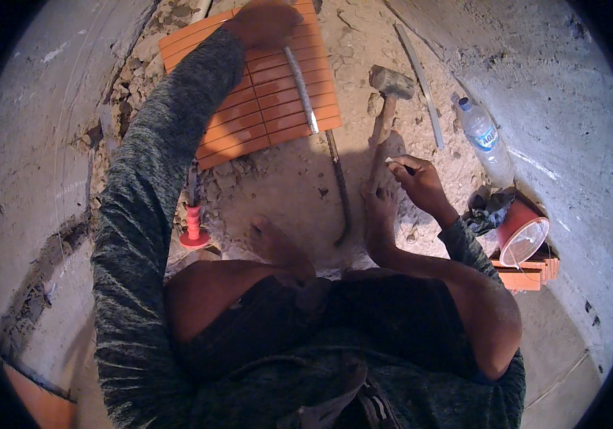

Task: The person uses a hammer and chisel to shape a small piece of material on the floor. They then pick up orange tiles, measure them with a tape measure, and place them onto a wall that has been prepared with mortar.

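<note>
My left arm stretches far forward, and my left hand is over the far edge of orange grooved clay bricks. Motion smears that hand, so its fingers do not show clearly. My right hand is raised above my right foot, thumb and fingers pinching a small white piece. A pale narrow bar lies across the bricks. Just beyond my right hand, a sledgehammer rests with its wooden handle toward my foot. A chisel with a red guarded grip is near my left forearm.
A dark bent rod lies between my feet. Right of the hammer are a metal strip, a plastic bottle, a black bag and a red bucket above more bricks. Rubble lines the left wall.
</note>
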`<state>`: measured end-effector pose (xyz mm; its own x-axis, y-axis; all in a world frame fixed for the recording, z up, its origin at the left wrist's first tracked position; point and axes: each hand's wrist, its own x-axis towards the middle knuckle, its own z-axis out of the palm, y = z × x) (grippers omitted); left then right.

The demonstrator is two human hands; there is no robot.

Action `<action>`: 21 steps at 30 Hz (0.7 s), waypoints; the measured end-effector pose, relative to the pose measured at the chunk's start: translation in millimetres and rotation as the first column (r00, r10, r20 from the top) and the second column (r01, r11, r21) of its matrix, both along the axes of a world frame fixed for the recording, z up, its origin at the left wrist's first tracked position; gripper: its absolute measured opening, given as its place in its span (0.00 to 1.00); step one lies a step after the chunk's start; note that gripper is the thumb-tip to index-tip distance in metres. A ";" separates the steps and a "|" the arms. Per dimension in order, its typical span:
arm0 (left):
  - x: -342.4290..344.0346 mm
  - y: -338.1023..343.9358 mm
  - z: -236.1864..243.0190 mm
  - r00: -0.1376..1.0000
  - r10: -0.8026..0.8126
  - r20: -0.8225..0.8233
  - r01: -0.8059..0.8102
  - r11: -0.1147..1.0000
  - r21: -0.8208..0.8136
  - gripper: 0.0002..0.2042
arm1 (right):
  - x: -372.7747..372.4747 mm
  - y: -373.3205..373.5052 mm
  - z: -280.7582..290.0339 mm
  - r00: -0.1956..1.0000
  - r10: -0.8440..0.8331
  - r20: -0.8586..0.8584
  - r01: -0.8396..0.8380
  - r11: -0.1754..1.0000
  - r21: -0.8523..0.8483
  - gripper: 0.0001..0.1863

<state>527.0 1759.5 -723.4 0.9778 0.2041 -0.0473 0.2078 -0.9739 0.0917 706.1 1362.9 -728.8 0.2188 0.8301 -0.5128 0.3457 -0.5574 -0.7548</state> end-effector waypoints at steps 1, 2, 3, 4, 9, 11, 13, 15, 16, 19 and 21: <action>1.8 0.6 12.0 0.999 -0.034 -0.036 0.033 0.999 -0.017 0.11 | -0.3 0.6 0.4 1.000 -0.015 -0.016 0.015 1.000 -0.003 0.12; 2.4 2.0 8.7 0.998 -0.034 -0.048 0.033 0.999 -0.012 0.11 | -0.9 1.6 1.0 0.999 -0.030 -0.032 0.030 1.000 -0.006 0.12; 0.3 4.1 7.0 0.998 -0.028 -0.060 0.028 1.000 -0.005 0.11 | -1.9 4.0 2.3 0.998 -0.041 -0.048 0.040 0.999 -0.007 0.12; -2.6 9.2 -12.0 0.999 0.013 -0.049 -0.011 1.000 0.027 0.12 | -2.0 6.0 0.9 0.999 -0.026 -0.040 0.026 1.000 -0.006 0.12; 6.5 -1.4 -7.5 0.992 0.074 -0.107 -0.069 0.996 0.047 0.11 | -4.3 15.0 -3.1 1.000 0.006 0.017 -0.006 0.999 -0.045 0.12; 6.3 -9.3 2.6 0.998 0.038 -0.043 -0.032 0.992 0.120 0.09 | -5.9 14.8 -15.7 0.987 0.081 0.142 -0.093 0.992 0.081 0.12; 3.2 0.4 5.2 0.999 0.009 -0.048 -0.007 0.999 0.048 0.09 | -7.9 18.3 -26.7 0.957 0.130 0.257 -0.181 0.965 0.187 0.13; 2.0 4.4 6.2 0.995 0.021 -0.095 -0.024 0.999 -0.026 0.09 | -10.0 23.5 -34.4 0.921 0.152 0.359 -0.258 0.928 0.268 0.13; 3.1 3.1 5.8 0.991 0.048 -0.125 -0.051 0.998 -0.025 0.10 | -11.4 26.7 -36.7 0.897 0.180 0.403 -0.302 0.917 0.262 0.13; 11.0 -2.8 4.8 0.971 0.122 -0.206 -0.129 0.991 -0.023 0.11 | -10.8 32.6 -43.4 0.800 0.274 0.535 -0.453 0.859 0.237 0.14; 10.7 -0.1 -2.5 0.977 0.122 -0.177 -0.134 0.989 -0.055 0.13 | -7.4 32.9 -51.6 0.705 0.347 0.618 -0.581 0.783 0.223 0.15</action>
